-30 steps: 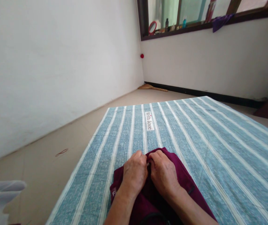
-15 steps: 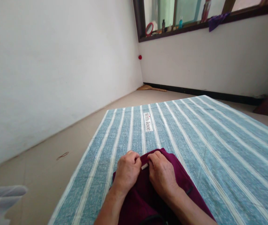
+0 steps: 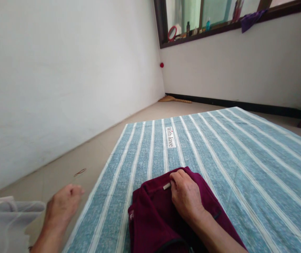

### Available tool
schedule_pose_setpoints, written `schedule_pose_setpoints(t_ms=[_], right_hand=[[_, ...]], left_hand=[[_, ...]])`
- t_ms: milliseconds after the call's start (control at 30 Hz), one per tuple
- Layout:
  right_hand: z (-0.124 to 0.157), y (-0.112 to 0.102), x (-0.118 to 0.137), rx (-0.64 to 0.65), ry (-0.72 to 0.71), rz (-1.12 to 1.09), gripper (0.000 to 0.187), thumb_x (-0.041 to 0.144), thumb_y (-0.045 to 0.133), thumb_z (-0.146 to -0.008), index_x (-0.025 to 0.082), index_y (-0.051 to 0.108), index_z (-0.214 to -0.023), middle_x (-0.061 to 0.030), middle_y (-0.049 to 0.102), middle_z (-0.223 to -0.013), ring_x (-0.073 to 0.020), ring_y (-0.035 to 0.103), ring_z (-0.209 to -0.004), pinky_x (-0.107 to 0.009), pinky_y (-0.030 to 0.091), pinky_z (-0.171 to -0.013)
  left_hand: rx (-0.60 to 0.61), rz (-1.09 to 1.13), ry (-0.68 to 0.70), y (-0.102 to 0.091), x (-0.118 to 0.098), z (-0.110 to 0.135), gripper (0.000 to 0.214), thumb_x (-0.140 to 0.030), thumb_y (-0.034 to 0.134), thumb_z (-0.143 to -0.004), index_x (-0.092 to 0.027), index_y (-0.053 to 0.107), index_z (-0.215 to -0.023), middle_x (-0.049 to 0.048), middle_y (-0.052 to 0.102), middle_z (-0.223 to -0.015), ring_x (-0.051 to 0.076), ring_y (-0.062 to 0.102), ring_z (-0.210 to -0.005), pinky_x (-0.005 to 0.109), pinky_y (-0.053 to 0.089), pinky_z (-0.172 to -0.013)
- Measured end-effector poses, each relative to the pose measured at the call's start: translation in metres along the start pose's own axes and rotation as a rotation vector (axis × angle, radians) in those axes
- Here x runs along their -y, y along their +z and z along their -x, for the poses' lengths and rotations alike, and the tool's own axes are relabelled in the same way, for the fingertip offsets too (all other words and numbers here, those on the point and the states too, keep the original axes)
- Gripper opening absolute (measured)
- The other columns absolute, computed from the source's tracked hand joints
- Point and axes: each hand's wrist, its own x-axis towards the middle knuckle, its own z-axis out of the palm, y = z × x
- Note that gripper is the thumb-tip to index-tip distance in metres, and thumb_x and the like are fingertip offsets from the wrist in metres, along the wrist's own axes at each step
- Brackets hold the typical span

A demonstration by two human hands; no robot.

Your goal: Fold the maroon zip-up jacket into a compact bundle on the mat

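L hand [image 3: 62,203] moved left; garment [image 3: 149,219] under R hand [image 3: 186,192].

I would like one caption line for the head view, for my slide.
Right hand on a maroon garment atop a blue-and-white striped cloth; left hand curled, apart from the garment.

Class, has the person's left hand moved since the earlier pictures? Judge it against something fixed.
Yes, to the left: the left hand was at the maroon garment; now it appears beyond the left edge of the striped cloth.
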Motion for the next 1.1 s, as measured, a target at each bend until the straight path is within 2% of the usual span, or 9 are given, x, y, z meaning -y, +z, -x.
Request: schedule_pose_setpoints(t_ms=[100,167,233,333,367,500,633,767,1100], right_hand=[[0.0,0.0,0.0,0.014,0.006,-0.004,0.018,0.006,0.048,-0.084,0.018,0.058,-0.075,-0.0032,0.059,-0.078,-0.0173,0.054,-0.077,-0.029,0.033,-0.069],[0.001,0.0,0.0,0.022,0.006,-0.005,0.018,0.006,0.048,-0.084,0.018,0.059,-0.076,-0.0033,0.059,-0.078,-0.0175,0.054,-0.077,-0.029,0.033,-0.069],[0.001,0.0,-0.001,0.026,0.003,-0.01,0.019,0.006,0.048,-0.084,0.018,0.059,-0.076,-0.0032,0.058,-0.077,-0.0175,0.054,-0.078,-0.029,0.034,-0.07],[0.002,0.0,-0.002,0.029,-0.002,-0.021,0.018,0.008,0.047,-0.085,0.018,0.059,-0.075,-0.0029,0.058,-0.077,-0.0174,0.054,-0.077,-0.029,0.033,-0.069],[0.002,0.0,-0.003,0.031,-0.006,-0.024,0.018,0.009,0.047,-0.086,0.019,0.059,-0.075,-0.0028,0.058,-0.077,-0.0174,0.054,-0.076,-0.029,0.033,-0.069],[0.003,0.0,-0.004,0.029,-0.021,-0.026,0.019,0.011,0.047,-0.087,0.019,0.058,-0.073,-0.0024,0.057,-0.076,-0.0173,0.054,-0.075,-0.029,0.033,-0.068],[0.003,-0.001,-0.003,0.027,-0.025,-0.042,0.019,0.012,0.047,-0.087,0.019,0.06,-0.075,-0.0025,0.057,-0.076,-0.0169,0.054,-0.075,-0.029,0.034,-0.068],[0.003,-0.002,-0.003,0.022,-0.034,-0.048,0.02,0.011,0.046,-0.087,0.019,0.06,-0.075,-0.0024,0.057,-0.076,-0.0168,0.054,-0.075,-0.029,0.034,-0.068],[0.003,-0.001,-0.004,0.025,-0.039,-0.036,0.021,0.011,0.046,-0.088,0.019,0.059,-0.073,-0.0026,0.057,-0.075,-0.0163,0.053,-0.075,-0.029,0.034,-0.069]], left_hand=[[0.106,-0.137,-0.002,-0.001,0.029,0.003,0.005,-0.019,0.05,-0.065,-0.023,0.052,-0.063,-0.0014,0.061,-0.054,0.024,0.065,-0.069,0.03,0.048,-0.064],[0.203,-0.192,-0.019,0.0,0.033,0.012,0.016,-0.028,0.051,-0.071,-0.024,0.053,-0.056,-0.0014,0.059,-0.05,0.024,0.062,-0.06,0.03,0.046,-0.057],[0.188,-0.202,-0.024,0.001,0.026,0.023,0.024,-0.033,0.048,-0.073,-0.025,0.054,-0.052,-0.0005,0.058,-0.048,0.025,0.06,-0.056,0.03,0.044,-0.052],[0.051,-0.061,0.013,0.0,-0.001,0.04,0.013,-0.029,0.051,-0.068,-0.023,0.062,-0.07,0.0026,0.068,-0.067,0.025,0.065,-0.067,0.032,0.05,-0.061],[0.04,0.028,0.038,0.0,-0.014,0.047,0.017,-0.031,0.052,-0.068,-0.022,0.064,-0.078,0.0039,0.07,-0.076,0.024,0.066,-0.071,0.032,0.051,-0.064],[0.25,0.362,0.264,-0.002,-0.069,0.08,0.025,-0.042,0.056,-0.072,-0.022,0.069,-0.082,0.0048,0.071,-0.092,0.022,0.067,-0.083,0.031,0.054,-0.072],[0.369,0.389,0.494,0.001,-0.11,0.109,0.018,-0.031,0.053,-0.08,-0.022,0.068,-0.078,0.0039,0.068,-0.085,0.018,0.065,-0.08,0.028,0.052,-0.072],[0.306,0.275,0.569,0.008,-0.123,0.119,0.022,-0.024,0.047,-0.085,-0.021,0.067,-0.074,0.0047,0.065,-0.08,0.019,0.063,-0.078,0.032,0.051,-0.073],[0.115,0.032,0.746,0.02,-0.124,0.121,0.025,-0.015,0.044,-0.087,-0.02,0.06,-0.069,0.003,0.059,-0.071,0.018,0.057,-0.071,0.031,0.046,-0.066]])
